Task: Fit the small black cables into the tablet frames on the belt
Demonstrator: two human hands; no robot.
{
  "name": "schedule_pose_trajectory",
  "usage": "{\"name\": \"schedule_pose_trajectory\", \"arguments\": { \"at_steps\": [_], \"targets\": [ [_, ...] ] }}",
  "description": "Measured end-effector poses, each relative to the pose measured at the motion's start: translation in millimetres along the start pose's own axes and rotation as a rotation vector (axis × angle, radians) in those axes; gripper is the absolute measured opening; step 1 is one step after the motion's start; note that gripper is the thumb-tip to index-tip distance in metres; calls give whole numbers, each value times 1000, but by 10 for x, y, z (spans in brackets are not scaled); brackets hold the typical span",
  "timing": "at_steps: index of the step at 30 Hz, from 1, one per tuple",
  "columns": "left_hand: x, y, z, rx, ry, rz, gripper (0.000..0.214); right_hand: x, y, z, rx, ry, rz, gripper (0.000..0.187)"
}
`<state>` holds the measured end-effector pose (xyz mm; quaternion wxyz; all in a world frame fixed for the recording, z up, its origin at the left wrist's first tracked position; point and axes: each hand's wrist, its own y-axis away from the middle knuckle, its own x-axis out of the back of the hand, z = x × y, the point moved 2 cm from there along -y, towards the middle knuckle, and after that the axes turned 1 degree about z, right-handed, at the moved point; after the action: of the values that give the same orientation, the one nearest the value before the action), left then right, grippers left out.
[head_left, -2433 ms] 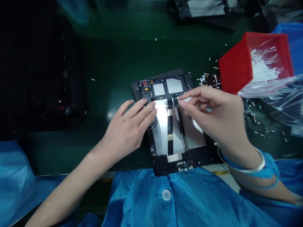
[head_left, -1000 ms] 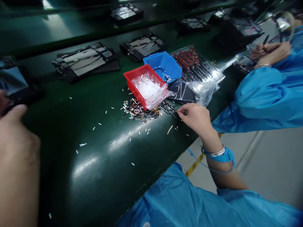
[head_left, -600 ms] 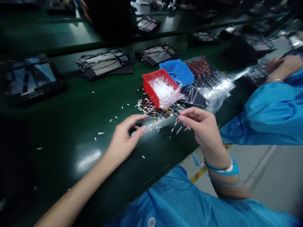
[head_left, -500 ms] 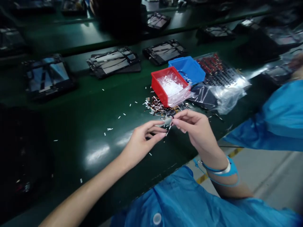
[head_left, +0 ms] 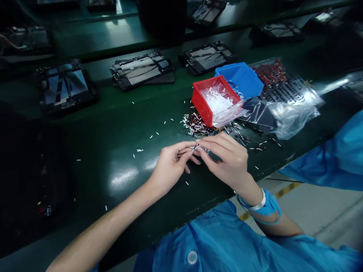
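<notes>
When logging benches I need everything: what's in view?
Bench: one, green, centre
Held piece: one, dark, centre
Red bin: one, red, mid-right
Blue bin: one, blue, behind red bin
White bits: many, white, red bin and bench
Parts pile: uncounted, mixed, by red bin
Bagged parts: many, red and black, right
Open devices: at least six, black and silver, back
Dark object: one, black, left
Neighbour's sleeve: one, blue, right
Floor: one, grey, lower right
Wrist strap: one, blue, lower right
Coat: one, blue, bottom
Left hand: one, bare, centre
Right hand: one, bare, centre
</notes>
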<state>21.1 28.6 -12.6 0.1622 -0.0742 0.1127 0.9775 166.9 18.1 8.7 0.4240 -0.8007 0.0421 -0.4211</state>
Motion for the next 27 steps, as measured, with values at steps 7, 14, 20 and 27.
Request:
{"name": "schedule_pose_trajectory", "arguments": {
  "at_steps": [7,14,20,27],
  "targets": [
    [45,-21,17,23,43,17,28,-26,-87,17,-13,-13,39,12],
    [44,7,46,-37,43,55,49,-150,-46,-87,79,-27,-68,8],
    [126,-40,91,24,77,33,58,24,-271,268,69,184,12,16],
    [211,-75,171,116,183,-20,72,-3,-463,460,169,194,-164,21]
  ]
}}
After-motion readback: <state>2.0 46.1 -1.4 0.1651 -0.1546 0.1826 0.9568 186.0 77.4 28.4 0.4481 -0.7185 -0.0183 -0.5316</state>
